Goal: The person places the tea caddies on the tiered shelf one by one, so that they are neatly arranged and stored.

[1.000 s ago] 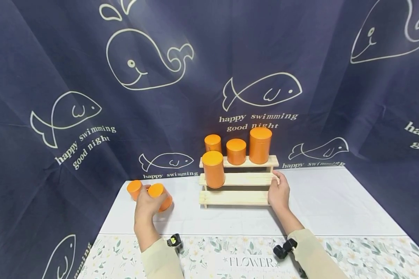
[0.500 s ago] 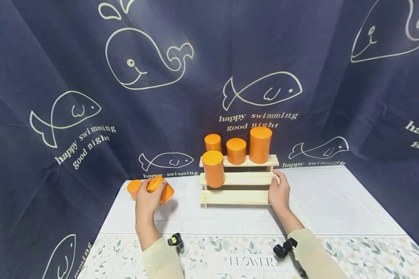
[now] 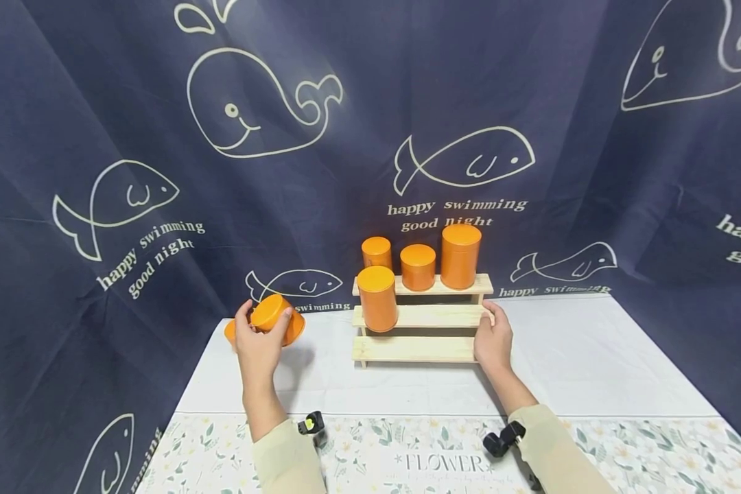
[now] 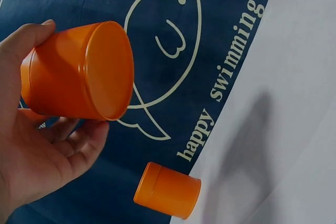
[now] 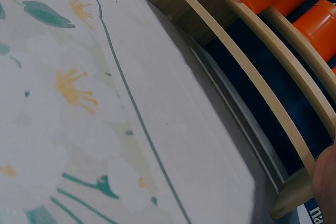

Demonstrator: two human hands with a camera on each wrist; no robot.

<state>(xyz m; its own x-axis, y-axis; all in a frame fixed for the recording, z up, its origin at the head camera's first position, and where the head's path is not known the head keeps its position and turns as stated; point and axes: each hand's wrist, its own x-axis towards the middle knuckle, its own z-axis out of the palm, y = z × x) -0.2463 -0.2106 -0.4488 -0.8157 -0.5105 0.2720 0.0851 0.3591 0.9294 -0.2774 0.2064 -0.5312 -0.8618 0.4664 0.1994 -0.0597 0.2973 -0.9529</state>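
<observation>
My left hand (image 3: 261,353) grips an orange canister (image 3: 273,317), tilted and raised off the table; in the left wrist view the thumb and fingers lie around that canister (image 4: 68,72). Behind it a smaller orange canister (image 3: 230,332) is partly hidden; the left wrist view shows this small canister (image 4: 168,190) whole. My right hand (image 3: 495,343) holds the right end of a three-tier wooden rack (image 3: 414,350). A tall orange canister (image 3: 379,302) stands on the middle tier's left. The top tier bears a tall canister (image 3: 460,259) at right, a short one (image 3: 418,268) and another (image 3: 376,252) at left.
A white cloth (image 3: 593,363) covers the table's back part, with a floral cloth (image 3: 642,453) along the front. Dark blue curtains (image 3: 358,103) with fish drawings hang behind and at both sides.
The left hand has lifted its canister off the table and tilted it, moving slightly back, and now partly covers the small canister. The right hand and the rack have stayed put.
</observation>
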